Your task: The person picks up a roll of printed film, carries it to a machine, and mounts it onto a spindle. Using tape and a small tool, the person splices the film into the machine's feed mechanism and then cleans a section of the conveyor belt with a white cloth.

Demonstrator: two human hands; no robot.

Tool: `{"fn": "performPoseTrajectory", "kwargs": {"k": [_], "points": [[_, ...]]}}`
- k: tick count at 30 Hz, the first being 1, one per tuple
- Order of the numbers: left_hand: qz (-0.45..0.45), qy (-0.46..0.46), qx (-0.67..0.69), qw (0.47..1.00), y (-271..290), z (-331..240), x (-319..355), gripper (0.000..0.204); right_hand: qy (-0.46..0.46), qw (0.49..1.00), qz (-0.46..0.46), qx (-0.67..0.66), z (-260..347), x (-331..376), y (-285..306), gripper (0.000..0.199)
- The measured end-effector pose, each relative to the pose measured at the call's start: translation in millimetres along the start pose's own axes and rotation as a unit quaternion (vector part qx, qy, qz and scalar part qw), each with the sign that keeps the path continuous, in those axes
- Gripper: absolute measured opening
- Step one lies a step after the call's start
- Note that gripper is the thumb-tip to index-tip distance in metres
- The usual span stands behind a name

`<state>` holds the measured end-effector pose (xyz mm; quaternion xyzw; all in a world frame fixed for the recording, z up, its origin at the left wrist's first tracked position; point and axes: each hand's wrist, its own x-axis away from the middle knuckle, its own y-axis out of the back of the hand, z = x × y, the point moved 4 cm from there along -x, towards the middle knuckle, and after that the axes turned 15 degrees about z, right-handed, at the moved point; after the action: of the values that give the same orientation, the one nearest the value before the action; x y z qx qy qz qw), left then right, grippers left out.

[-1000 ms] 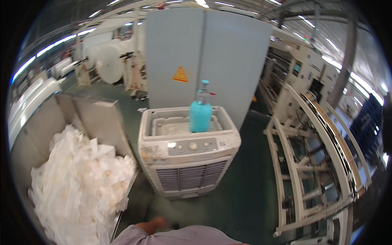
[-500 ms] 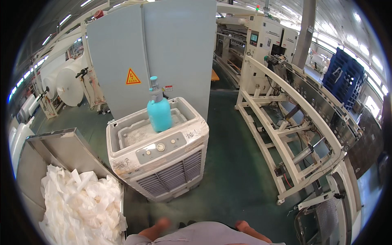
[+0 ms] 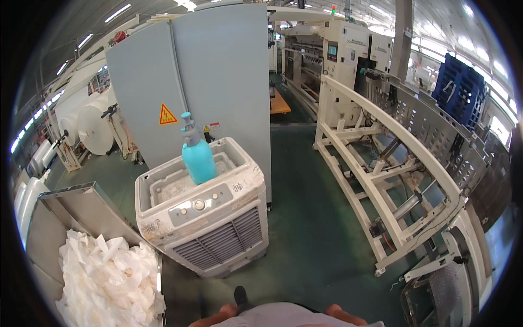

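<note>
Both hands lie below the lower edge; only bare forearms [image 3: 218,317] show at 6 o'clock, so their grip cannot be told. A teal spray bottle [image 3: 198,158] stands upright in the top tray of a white air cooler [image 3: 207,218], at 11 o'clock from the person. A bin of white paper scraps [image 3: 106,278] sits at 8 o'clock, touching the cooler's left side

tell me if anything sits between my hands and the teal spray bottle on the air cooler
Nothing visible blocks it. The teal spray bottle stands upright in the top tray of the white air cooler. Only bare forearms show at the lower edge; the hands are out of view.
</note>
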<state>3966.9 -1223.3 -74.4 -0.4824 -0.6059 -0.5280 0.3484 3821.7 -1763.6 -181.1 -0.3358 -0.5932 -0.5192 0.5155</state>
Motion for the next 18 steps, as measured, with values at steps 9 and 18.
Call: {"fn": "performPoseTrajectory", "kwargs": {"k": [9,18], "points": [[0.018,0.042,-0.063,0.997,-1,23,-5,0.046,-0.037,0.939,-0.136,-0.313,8,-3,72,0.037],[-0.054,-0.101,-0.107,0.988,34,4,-11,0.036,-0.038,0.953,-0.140,-0.267,8,-29,38,0.032]]}}
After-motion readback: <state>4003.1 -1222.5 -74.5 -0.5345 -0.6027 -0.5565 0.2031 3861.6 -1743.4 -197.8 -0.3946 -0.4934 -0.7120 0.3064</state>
